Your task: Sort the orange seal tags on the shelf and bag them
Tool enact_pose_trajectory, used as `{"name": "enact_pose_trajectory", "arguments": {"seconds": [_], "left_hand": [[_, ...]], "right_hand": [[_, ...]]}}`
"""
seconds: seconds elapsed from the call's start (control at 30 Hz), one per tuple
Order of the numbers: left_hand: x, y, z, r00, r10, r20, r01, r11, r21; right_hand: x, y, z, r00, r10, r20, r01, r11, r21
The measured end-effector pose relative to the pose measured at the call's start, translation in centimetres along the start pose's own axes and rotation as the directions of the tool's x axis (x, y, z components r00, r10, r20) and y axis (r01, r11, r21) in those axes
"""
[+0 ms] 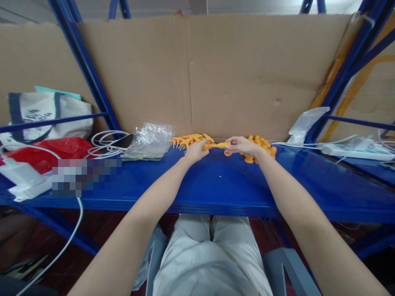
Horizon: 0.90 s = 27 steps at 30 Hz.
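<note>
Near the back of the blue shelf, my left hand (195,152) is closed on one end of a slim orange plastic piece (220,145). The fingers of my right hand (242,145) pinch its other end; the exact shape is too small to make out. Just under the right fingertips, a rounded orange part (227,153) shows against the blue surface. To the left of my left hand lies a row of orange plastic pieces with small metal chains (182,142). Beside and partly behind my right hand sits a heap of orange plastic pieces (262,149).
Clear plastic bags (151,139), a phone (122,142), white cables (101,144) and a red bag (55,150) lie at the left. A cardboard sheet (234,74) backs the blue shelf (212,185). Power strips stand on both sides, including a white one (358,152) at the right.
</note>
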<state>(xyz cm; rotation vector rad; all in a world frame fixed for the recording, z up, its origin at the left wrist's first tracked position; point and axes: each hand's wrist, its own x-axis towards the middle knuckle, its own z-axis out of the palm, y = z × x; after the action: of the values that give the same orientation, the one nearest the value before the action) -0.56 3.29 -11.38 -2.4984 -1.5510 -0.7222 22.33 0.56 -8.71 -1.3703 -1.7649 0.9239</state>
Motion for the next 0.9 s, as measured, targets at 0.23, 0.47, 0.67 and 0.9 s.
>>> {"name": "enact_pose_trajectory", "arguments": {"seconds": [0.23,0.47,0.67,0.9], "left_hand": [[0.1,0.2,0.1,1.000,0.001,0.013,-0.001,1.000,0.025],[-0.2,0.7,0.0,0.999,-0.010,0.034,0.008,0.998,0.058],[-0.1,0.6,0.1,1.000,0.000,0.017,-0.001,0.999,0.046],[-0.3,1.1,-0.2,0.999,-0.044,0.024,0.042,0.997,0.063]], "right_hand": [[-0.5,0.0,-0.1,0.994,0.091,0.059,-0.098,0.985,0.142],[-0.4,-0.3,0.0,0.993,0.112,0.042,-0.113,0.993,0.038],[0.2,0.2,0.5,0.990,0.130,0.064,-0.134,0.989,0.067],[-0.1,0.0,0.5,0.982,0.167,0.090,-0.178,0.976,0.127]]}}
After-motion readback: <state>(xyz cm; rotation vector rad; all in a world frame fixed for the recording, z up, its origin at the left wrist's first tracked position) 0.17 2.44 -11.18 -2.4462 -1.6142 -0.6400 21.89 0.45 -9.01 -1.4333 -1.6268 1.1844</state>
